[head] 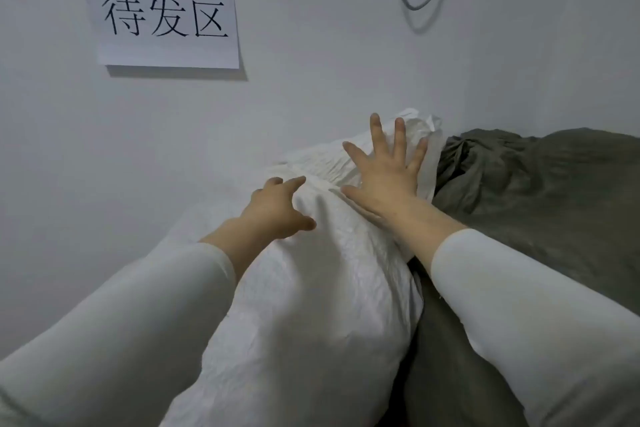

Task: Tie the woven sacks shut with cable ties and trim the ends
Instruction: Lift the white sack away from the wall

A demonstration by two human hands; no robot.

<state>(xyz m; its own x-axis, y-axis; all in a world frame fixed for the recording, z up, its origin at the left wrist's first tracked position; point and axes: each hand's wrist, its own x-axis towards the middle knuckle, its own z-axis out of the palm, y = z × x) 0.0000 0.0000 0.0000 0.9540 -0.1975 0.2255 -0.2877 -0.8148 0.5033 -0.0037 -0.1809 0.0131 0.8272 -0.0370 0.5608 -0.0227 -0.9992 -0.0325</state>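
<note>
"Head view, nearest first: what lay under your arms?"

"My white sleeves (536, 322) came in from the bottom corners. Between them the white woven sack (311, 305) lay on its side, with its bulk towards me and its neck pointing away at the wall."

"And your hands on it?"

"My left hand (277, 208) rested on the sack's upper left flank. Its fingers were loosely bent, forefinger and thumb stretched out, gripping nothing. My right hand (384, 180) lay farther up, fingers spread wide and palm pressed flat on the crumpled cloth just below the gathered neck (422, 125). The sack sat beneath both hands, not inside any grasp."

"What was beside it?"

"A rumpled grey-green bundle (536, 191) touched the white sack along its right side and ran on under my right arm. I couldn't tell whether it was a sack or loose cloth."

"And beyond?"

"The pale wall (311, 62) stood behind. A paper sign (166, 15) with three black characters hung on it at upper left, and a grey cable (417, 7) hung in a loop at upper right."
</note>
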